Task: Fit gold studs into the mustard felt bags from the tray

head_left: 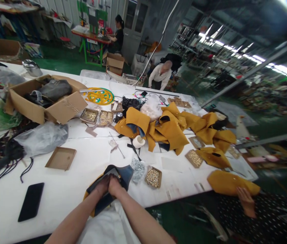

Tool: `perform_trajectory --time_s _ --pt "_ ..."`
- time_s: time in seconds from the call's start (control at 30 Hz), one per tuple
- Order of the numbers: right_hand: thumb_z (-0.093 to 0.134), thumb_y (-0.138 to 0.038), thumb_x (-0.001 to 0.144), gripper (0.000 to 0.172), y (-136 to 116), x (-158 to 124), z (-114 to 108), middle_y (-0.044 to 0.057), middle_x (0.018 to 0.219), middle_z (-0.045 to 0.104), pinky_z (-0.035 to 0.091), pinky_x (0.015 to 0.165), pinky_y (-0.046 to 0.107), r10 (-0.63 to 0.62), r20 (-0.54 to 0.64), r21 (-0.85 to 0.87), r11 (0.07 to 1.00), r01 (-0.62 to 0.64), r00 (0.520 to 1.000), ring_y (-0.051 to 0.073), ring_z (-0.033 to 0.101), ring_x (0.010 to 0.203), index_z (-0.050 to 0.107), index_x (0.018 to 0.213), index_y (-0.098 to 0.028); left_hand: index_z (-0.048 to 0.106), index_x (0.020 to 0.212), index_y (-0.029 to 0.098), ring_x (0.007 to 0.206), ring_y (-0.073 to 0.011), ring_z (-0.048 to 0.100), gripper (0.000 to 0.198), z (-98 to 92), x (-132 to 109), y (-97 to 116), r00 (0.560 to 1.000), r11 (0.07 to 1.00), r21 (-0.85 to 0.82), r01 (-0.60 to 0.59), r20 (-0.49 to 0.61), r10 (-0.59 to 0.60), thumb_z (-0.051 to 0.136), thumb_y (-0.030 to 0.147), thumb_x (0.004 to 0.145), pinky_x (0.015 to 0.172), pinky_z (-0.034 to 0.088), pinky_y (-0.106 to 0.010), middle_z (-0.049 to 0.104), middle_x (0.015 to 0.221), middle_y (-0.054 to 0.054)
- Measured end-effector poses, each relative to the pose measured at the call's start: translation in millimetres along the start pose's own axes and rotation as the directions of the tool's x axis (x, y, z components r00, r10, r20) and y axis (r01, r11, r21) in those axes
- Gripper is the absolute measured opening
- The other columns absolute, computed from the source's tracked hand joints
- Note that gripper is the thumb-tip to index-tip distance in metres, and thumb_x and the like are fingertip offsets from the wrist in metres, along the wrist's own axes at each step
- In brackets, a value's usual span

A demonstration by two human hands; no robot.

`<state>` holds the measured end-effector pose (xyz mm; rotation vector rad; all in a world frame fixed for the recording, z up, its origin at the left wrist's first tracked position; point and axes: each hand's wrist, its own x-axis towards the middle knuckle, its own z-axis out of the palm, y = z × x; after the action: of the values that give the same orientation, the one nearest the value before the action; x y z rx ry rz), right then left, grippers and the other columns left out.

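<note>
Both my hands meet low in the middle of the view, on a dark navy piece with a mustard yellow lining (119,174) that lies on the white table (87,162). My left hand (102,185) grips its near edge with curled fingers. My right hand (115,185) presses right beside it, fingers closed on the same piece. Just right of the piece stand a bag of silver fittings (138,169) and a small cardboard tray of gold studs (153,177).
A black phone (31,201) lies at the left, an empty shallow tray (61,158) beyond it. Mustard pieces (168,130) pile mid-table, with more stud trays (194,158). An open cardboard box (44,101) sits far left. Another person's hand (246,201) rests on a mustard piece (231,183) at right.
</note>
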<state>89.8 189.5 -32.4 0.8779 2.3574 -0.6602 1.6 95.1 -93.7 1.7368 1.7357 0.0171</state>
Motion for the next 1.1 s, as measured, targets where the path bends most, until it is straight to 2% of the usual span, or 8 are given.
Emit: perform_trajectory --time_s 0.27,0.37,0.47,0.57,0.67,0.83,0.93,1.1 --pt "0.075 -0.03 0.112 0.047 17 10 15 0.014 0.159 0.069 0.061 0.119 0.053 0.046 -0.013 0.061 0.997 -0.045 0.999 0.031 0.071 0.14 0.065 0.156 -0.019 0.052 0.175 0.025 0.177 -0.0447 0.03 0.07 -3.2 -16 18 0.988 0.99 0.026 0.136 0.072 -0.137 0.077 0.03 0.11 0.145 0.031 -0.071 0.037 0.189 -0.015" --pt "0.074 -0.032 0.111 0.059 14 12 21 0.019 0.167 0.062 0.058 0.12 0.049 0.086 -0.016 0.054 0.995 -0.085 0.996 0.033 0.069 0.143 0.057 0.166 -0.018 0.066 0.159 0.019 0.165 -0.0391 0.052 0.048 -19.0 -53 33 0.974 0.983 0.076 0.165 0.142 -0.175 0.074 0.027 0.113 0.139 0.044 -0.067 0.058 0.173 -0.018" --pt "0.08 -0.043 0.106 0.079 5 11 25 0.027 0.173 0.055 0.052 0.126 0.047 0.101 -0.043 0.039 0.994 -0.1 0.994 0.038 0.061 0.153 0.051 0.173 -0.015 0.079 0.135 0.016 0.121 -0.0312 0.08 0.025 -40.8 -99 48 0.938 0.981 0.087 0.175 0.288 -0.193 0.067 0.024 0.114 0.116 0.064 -0.058 0.083 0.125 -0.013" --pt "0.087 -0.057 0.097 0.098 -6 11 25 0.033 0.167 0.056 0.049 0.128 0.059 0.129 -0.063 0.018 0.992 -0.128 0.99 0.046 0.056 0.156 0.048 0.174 -0.012 0.083 0.126 0.018 0.107 -0.0365 0.083 0.031 -70.5 -137 61 0.92 0.979 0.071 0.191 0.335 -0.203 0.057 0.032 0.114 0.105 0.065 -0.058 0.085 0.114 -0.015" --pt "0.098 -0.057 0.086 0.108 -15 12 26 0.036 0.163 0.057 0.05 0.126 0.062 0.147 -0.075 0.019 0.989 -0.146 0.986 0.049 0.059 0.151 0.051 0.17 -0.008 0.083 0.115 0.023 0.114 -0.0381 0.08 0.053 -106.4 -167 71 0.942 0.979 0.036 0.2 0.266 -0.202 0.045 0.059 0.119 0.124 0.053 -0.06 0.085 0.115 -0.014" --pt "0.1 -0.042 0.086 0.088 -15 11 33 0.028 0.16 0.063 0.056 0.117 0.045 0.104 -0.103 0.068 0.993 -0.097 0.989 0.04 0.069 0.137 0.06 0.157 -0.01 0.081 0.108 0.029 0.121 -0.0374 0.076 0.042 -163.3 -197 85 0.942 0.975 -0.03 0.219 0.265 -0.203 0.062 0.066 0.11 0.144 0.018 -0.074 0.083 0.115 -0.011" --pt "0.097 -0.034 0.09 0.069 -12 11 37 0.023 0.156 0.069 0.06 0.106 0.036 0.068 -0.079 0.118 0.991 -0.058 0.995 0.033 0.076 0.127 0.066 0.149 -0.013 0.079 0.119 0.033 0.133 -0.0378 0.07 0.024 -181.0 -204 92 0.943 0.978 -0.081 0.194 0.29 -0.163 0.072 0.049 0.103 0.134 0.039 -0.071 0.08 0.13 -0.01" --pt "0.09 -0.029 0.098 0.047 -12 14 35 0.018 0.147 0.078 0.064 0.106 0.04 0.045 -0.044 0.203 0.979 -0.035 0.998 0.035 0.078 0.129 0.076 0.141 -0.019 0.074 0.147 0.031 0.168 -0.0354 0.046 0.062 -167.2 -213 85 0.941 0.985 -0.097 0.141 0.323 -0.102 0.08 0.025 0.086 0.133 0.051 -0.048 0.053 0.178 -0.009"
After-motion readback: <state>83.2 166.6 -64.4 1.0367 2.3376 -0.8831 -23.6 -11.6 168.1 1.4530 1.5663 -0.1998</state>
